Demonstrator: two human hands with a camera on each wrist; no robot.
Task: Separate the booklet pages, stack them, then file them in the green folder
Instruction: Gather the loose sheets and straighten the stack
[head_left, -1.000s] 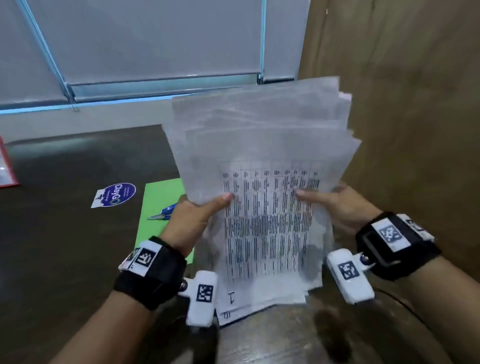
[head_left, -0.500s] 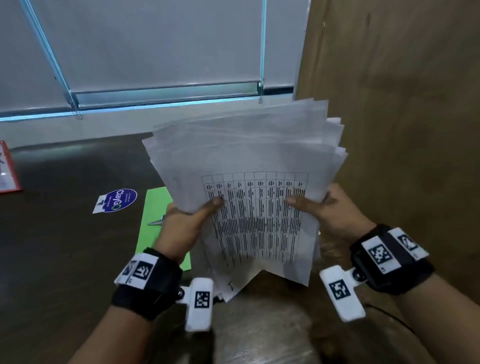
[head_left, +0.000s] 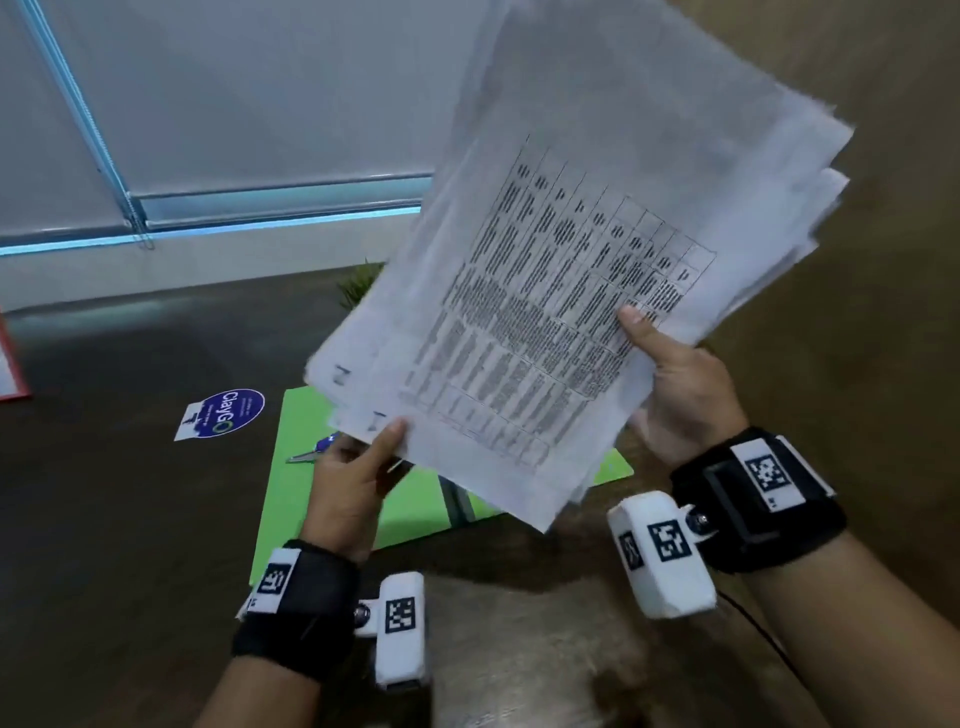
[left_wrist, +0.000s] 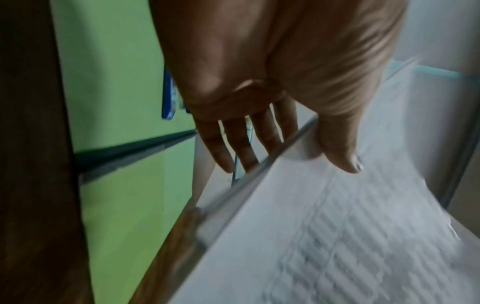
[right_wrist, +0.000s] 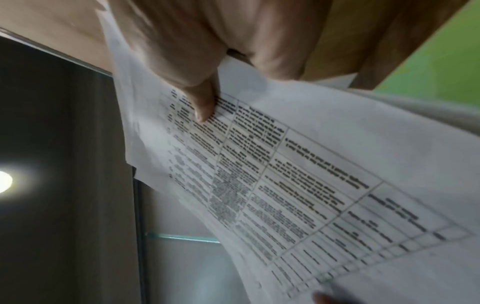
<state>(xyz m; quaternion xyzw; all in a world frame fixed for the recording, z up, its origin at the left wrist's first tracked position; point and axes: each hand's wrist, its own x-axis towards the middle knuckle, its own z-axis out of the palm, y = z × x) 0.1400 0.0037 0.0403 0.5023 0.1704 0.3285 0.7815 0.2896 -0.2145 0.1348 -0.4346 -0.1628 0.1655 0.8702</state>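
A loose stack of printed pages (head_left: 561, 291) with a table on the top sheet is held up in the air, tilted to the right, its edges uneven. My left hand (head_left: 353, 478) pinches its lower left corner, thumb on top and fingers (left_wrist: 241, 144) under the pages (left_wrist: 337, 236). My right hand (head_left: 675, 395) grips the lower right edge, thumb (right_wrist: 202, 107) pressed on the printed table (right_wrist: 285, 185). The green folder (head_left: 332, 499) lies open and flat on the dark table below the stack, with its spine strip (left_wrist: 135, 150) showing.
A blue-handled tool (head_left: 317, 451) lies on the folder's left half. A round blue sticker card (head_left: 223, 413) sits left of the folder. A red-edged item (head_left: 10, 364) is at the far left edge. A wooden panel (head_left: 883, 260) stands on the right.
The stack has been lifted off the table and swung up and to the right, rotating clockwise. Both hands kept their hold. More of the green folder shows beneath.
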